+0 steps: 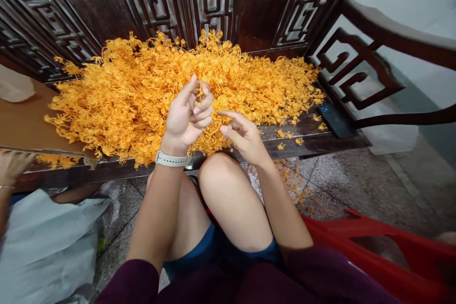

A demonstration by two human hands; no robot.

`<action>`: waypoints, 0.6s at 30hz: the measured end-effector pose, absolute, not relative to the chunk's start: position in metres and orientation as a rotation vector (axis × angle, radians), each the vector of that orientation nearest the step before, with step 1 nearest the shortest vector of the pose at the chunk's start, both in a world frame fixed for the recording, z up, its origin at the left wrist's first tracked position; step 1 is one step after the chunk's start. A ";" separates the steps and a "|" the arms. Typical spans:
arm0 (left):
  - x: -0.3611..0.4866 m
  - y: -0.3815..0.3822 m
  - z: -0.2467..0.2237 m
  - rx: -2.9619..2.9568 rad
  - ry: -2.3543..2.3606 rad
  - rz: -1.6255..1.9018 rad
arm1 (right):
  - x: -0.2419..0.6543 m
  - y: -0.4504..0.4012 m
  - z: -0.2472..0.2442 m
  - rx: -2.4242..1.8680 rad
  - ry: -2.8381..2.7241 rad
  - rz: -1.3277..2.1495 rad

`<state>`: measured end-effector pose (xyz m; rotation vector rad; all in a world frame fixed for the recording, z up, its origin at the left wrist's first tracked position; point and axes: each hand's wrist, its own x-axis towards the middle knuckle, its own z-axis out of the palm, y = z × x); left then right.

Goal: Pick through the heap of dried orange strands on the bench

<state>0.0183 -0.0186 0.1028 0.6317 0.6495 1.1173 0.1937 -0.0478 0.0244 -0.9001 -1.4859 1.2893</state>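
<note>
Right bare hand [245,140]: thumb and forefinger apart; I see nothing between. Left bare hand [181,116]: fingers curled; whether pinching anything, I cannot tell. Heap of curly, plastic-looking orange pieces [124,99]: forward of both hands, left hand nearer it, long axis left to right along the dark wooden worktop [313,137].

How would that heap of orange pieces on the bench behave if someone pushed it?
The orange heap would probably shift in tangled clumps, since it looks curly and stringy all over. Single pieces seem light for their size, being thin and open-shaped. Some might drop off the front of the bench, as similar orange bits lie on the floor.
</note>
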 end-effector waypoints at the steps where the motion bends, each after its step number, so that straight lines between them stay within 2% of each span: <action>1: 0.016 -0.018 0.104 0.667 0.675 1.134 | 0.193 -0.049 0.023 -0.883 -1.594 1.288; 5: 0.012 -0.014 0.098 0.815 0.708 1.227 | 0.188 -0.052 0.019 -0.871 -1.782 1.244; 10: 0.017 -0.008 0.083 1.079 0.717 1.306 | 0.186 -0.046 0.019 -0.831 -1.366 1.186; 15: 0.027 -0.011 0.074 1.612 0.891 1.120 | 0.190 -0.041 0.022 -0.902 -0.986 1.077; 18: 0.035 -0.013 0.067 1.692 0.948 1.111 | 0.193 -0.042 0.022 -0.904 -0.892 1.121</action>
